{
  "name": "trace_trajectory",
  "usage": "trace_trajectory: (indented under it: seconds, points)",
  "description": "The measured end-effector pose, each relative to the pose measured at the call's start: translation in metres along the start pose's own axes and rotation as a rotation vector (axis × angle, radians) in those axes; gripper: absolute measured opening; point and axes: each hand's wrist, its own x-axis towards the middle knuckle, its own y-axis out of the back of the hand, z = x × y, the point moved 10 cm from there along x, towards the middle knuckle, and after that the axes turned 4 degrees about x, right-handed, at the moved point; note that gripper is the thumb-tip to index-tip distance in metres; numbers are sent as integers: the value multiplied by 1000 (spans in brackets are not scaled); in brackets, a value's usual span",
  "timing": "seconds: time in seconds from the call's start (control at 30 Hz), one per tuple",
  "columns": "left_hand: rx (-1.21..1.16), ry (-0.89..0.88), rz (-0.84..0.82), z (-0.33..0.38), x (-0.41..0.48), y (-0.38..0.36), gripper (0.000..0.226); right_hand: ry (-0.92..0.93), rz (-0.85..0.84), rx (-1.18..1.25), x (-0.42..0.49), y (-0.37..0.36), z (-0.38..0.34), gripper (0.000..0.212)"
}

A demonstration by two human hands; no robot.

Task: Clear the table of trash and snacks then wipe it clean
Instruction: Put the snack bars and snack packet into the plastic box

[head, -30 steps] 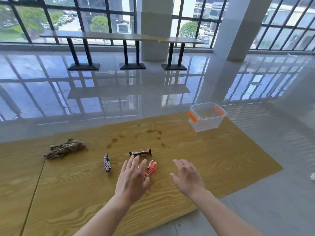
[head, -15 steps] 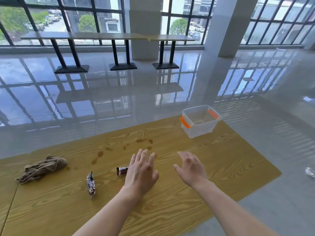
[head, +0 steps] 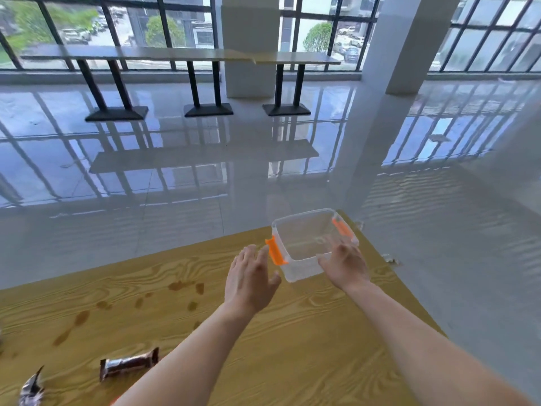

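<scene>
A clear plastic box [head: 304, 244] with orange side clips stands empty at the far right corner of the wooden table [head: 307, 332]. My right hand [head: 345, 263] touches its near right rim with fingers spread. My left hand [head: 251, 278] hovers open just left of the box, close to the orange clip. A brown snack bar [head: 128, 363] lies near the bottom left. A crumpled dark wrapper [head: 30, 389] sits at the left edge. Brown spill stains [head: 184, 288] dot the table's middle. A red wrapper is almost wholly hidden under my left forearm.
The table's far and right edges drop to a glossy tiled floor. Bits of litter [head: 390, 259] lie on the floor just right of the table. Long counter tables [head: 181, 54] on black legs stand by the windows, and a white pillar [head: 407, 42] rises at the right.
Both hands have moved forward and right from the snacks to the clear box. The view has swung up and right, so the cloth has left the frame.
</scene>
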Motion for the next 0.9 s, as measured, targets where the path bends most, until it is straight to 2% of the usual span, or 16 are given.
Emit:
trace_trajectory:
  seconds: [0.13, 0.2, 0.37, 0.47, 0.6, 0.7, 0.77, 0.9]
  points:
    - [-74, 95, -32, 12, 52, -18, 47, -48, 4, -5, 61, 5, 39, 58]
    - [-108, 165, -81, 13, 74, -31, 46, -83, -6, -14, 82, 3, 54, 54]
    - [-263, 356, -199, 10, 108, -69, 72, -124, -122, -126, 118, -12, 83, 46]
    - [-238, 370, -200, 7, 111, -85, 73, -148, -154, -118, 128, -26, 98, 44]
    - [-238, 342, -144, 3, 115, -86, 75, -187, -172, -122, 133, -38, 104, 54]
    - [-247, 309, -88, 1, 118, -82, 80, -137, -102, -94, 138, -36, 100, 37]
    - [-233, 303, -69, -5, 117, -80, 74, -124, -79, -19, 138, -37, 98, 35]
    - [-196, 296, -31, -21, 113, -66, 48, -7, -22, -24, 129, -36, 71, 37]
